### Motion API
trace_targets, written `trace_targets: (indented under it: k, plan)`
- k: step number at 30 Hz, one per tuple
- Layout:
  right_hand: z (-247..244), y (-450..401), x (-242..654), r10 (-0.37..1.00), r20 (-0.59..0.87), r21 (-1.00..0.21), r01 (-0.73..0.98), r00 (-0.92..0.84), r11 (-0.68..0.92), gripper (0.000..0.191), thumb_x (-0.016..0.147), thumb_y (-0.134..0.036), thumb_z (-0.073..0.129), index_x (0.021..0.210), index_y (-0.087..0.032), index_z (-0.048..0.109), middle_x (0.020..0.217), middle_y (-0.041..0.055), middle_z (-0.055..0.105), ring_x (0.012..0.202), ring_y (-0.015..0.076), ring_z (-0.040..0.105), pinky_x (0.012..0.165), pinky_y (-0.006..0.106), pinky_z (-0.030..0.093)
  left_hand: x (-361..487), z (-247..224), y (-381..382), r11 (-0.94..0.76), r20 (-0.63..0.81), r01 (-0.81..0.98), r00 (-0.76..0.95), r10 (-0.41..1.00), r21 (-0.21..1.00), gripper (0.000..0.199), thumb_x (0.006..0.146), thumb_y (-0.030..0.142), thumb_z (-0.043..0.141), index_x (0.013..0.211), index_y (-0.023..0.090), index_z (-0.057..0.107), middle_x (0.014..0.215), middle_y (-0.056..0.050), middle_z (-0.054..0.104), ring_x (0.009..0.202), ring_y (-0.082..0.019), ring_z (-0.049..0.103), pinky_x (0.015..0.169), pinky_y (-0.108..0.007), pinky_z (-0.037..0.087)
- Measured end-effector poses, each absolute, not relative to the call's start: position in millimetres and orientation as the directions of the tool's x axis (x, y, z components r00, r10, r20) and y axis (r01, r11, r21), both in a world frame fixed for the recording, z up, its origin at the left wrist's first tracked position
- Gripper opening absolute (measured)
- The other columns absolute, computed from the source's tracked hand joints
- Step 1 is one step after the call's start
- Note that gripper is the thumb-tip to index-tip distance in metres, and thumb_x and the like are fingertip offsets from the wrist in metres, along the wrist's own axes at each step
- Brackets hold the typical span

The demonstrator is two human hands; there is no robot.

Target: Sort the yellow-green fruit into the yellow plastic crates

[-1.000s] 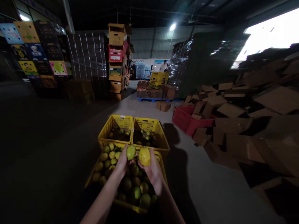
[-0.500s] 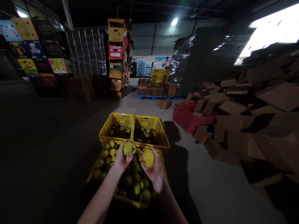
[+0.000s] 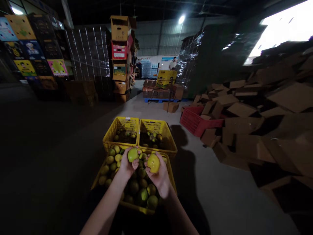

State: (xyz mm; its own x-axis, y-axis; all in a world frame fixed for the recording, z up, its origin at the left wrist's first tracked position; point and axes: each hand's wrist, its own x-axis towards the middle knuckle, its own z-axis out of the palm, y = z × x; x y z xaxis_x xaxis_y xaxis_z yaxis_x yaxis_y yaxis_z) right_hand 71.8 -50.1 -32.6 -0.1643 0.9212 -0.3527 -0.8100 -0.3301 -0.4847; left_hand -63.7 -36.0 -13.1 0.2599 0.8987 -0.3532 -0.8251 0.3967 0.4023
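Note:
My left hand (image 3: pixel 127 164) is closed round a green fruit (image 3: pixel 133 154). To its right, my right hand (image 3: pixel 160 174) holds a yellow fruit (image 3: pixel 153 163) with small marks on its skin. Both hands are over a yellow crate (image 3: pixel 173 178) full of green and yellowish fruit (image 3: pixel 143 195). Just beyond it, two more yellow crates stand side by side: the left crate (image 3: pixel 107 133) and the right crate (image 3: pixel 171 140) each have some fruit at the bottom. My forearms hide part of the near crate.
Flattened cardboard (image 3: pixel 244 127) is heaped on the right beside a red crate (image 3: pixel 195 122). Stacked boxes (image 3: pixel 119 50) and wrapped pallets stand behind. A person (image 3: pixel 173 63) is in the far background, behind a blue pallet (image 3: pixel 156 100) with boxes.
The right hand's yellow fruit has turned slightly and shifted a little left. The left hand keeps its green fruit. The whole view has moved slightly.

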Motion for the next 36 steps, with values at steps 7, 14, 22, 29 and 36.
trace_targets:
  k: [7, 14, 22, 29, 36]
  plan:
    - [-32.9, -50.2, 68.1, 0.936, -0.335, -0.516, -0.809, -0.110, -0.281, 0.023, 0.075, -0.040, 0.072, 0.075, -0.019, 0.062, 0.063, 0.0003, 0.068, 0.049, 0.0131, 0.061, 0.041, 0.021, 0.044, -59.2, -20.6, -29.4, 0.355, -0.420, -0.840, 0.171, 0.891, 0.411, 0.026, 0.095, 0.030, 0.041, 0.087, 0.011, 0.057, 0.069, -0.005, 0.064, 0.044, -0.008, 0.055, 0.035, -0.012, 0.040]
    - [-30.6, -49.7, 65.8, 0.939, -0.343, -0.546, -0.810, -0.019, -0.216, 0.019, 0.072, -0.035, 0.075, 0.077, -0.022, 0.062, 0.066, -0.0032, 0.070, 0.052, 0.0128, 0.062, 0.050, 0.024, 0.051, -61.2, -14.9, -32.1, 0.356, -0.417, -0.869, 0.199, 0.887, 0.343, 0.030, 0.093, 0.038, 0.047, 0.081, 0.012, 0.056, 0.060, -0.001, 0.057, 0.039, -0.004, 0.046, 0.035, -0.011, 0.041]
    - [-36.4, -49.3, 66.5, 0.927, -0.352, -0.535, -0.784, -0.134, -0.316, 0.029, 0.082, -0.047, 0.063, 0.078, -0.018, 0.064, 0.064, 0.0016, 0.071, 0.048, 0.0132, 0.062, 0.049, 0.023, 0.050, -60.7, -15.9, -33.5, 0.382, -0.406, -0.835, 0.214, 0.888, 0.395, 0.028, 0.096, 0.030, 0.040, 0.081, 0.013, 0.057, 0.063, -0.001, 0.060, 0.041, -0.004, 0.048, 0.035, -0.010, 0.037]
    - [-32.7, -49.6, 64.7, 0.926, -0.364, -0.515, -0.805, -0.106, -0.294, 0.022, 0.078, -0.040, 0.067, 0.076, -0.019, 0.063, 0.060, -0.0001, 0.068, 0.047, 0.0137, 0.060, 0.046, 0.024, 0.049, -62.1, -20.3, -30.2, 0.360, -0.427, -0.834, 0.169, 0.888, 0.418, 0.023, 0.087, 0.034, 0.051, 0.075, 0.015, 0.054, 0.055, 0.000, 0.056, 0.037, -0.006, 0.043, 0.033, -0.014, 0.036]
    - [-29.5, -50.9, 64.9, 0.914, -0.387, -0.536, -0.778, -0.119, -0.328, 0.029, 0.077, -0.046, 0.066, 0.075, -0.017, 0.063, 0.061, 0.0015, 0.069, 0.046, 0.0134, 0.059, 0.044, 0.023, 0.045, -61.6, -22.2, -27.9, 0.410, -0.446, -0.778, 0.188, 0.875, 0.476, 0.031, 0.089, 0.036, 0.047, 0.072, 0.013, 0.058, 0.056, -0.003, 0.058, 0.042, -0.009, 0.053, 0.036, -0.016, 0.038]
